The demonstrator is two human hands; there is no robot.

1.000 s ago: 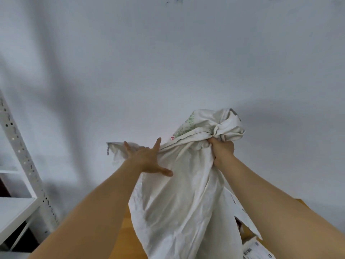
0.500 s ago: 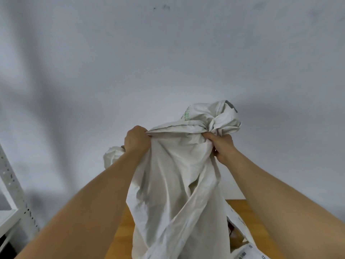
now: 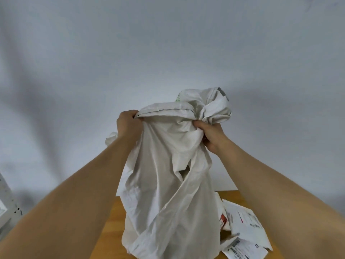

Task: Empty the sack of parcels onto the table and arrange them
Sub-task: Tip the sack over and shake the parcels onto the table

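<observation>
1. Plain grey-white wall [image 3: 168, 53] is filling most of the view, with a wooden table [image 3: 112, 221] showing along the bottom edge.
2. Left hand [image 3: 128, 124] is gripping the sack [image 3: 168, 184] at its upper left corner, fingers curled over a folded seam of the cloth.
3. Right hand [image 3: 211, 135] is clutching a bunched knot of the same cloth at the upper right, thumb and fingers wrapped tight around the gather. Both forearms are reaching up and forward, bare.
4. Between the two hands the hemmed edge of the sack is stretching nearly level. A wad of fabric is bulging above the right hand, with a trace of green print and a grey patch on it.
5. Sack is off-white and wrinkled, hanging down from the hands in long folds. Its lower end is reaching the table; whether anything is inside is not visible.
6. White parcels [image 3: 246, 227] with printed labels and barcodes are lying in a loose heap on the table, just right of the sack's lower end and partly tucked behind it. A red mark is showing on one of them.
7. Perforated white shelf post [image 3: 7, 202] is standing at the far left edge, well apart from the sack.
</observation>
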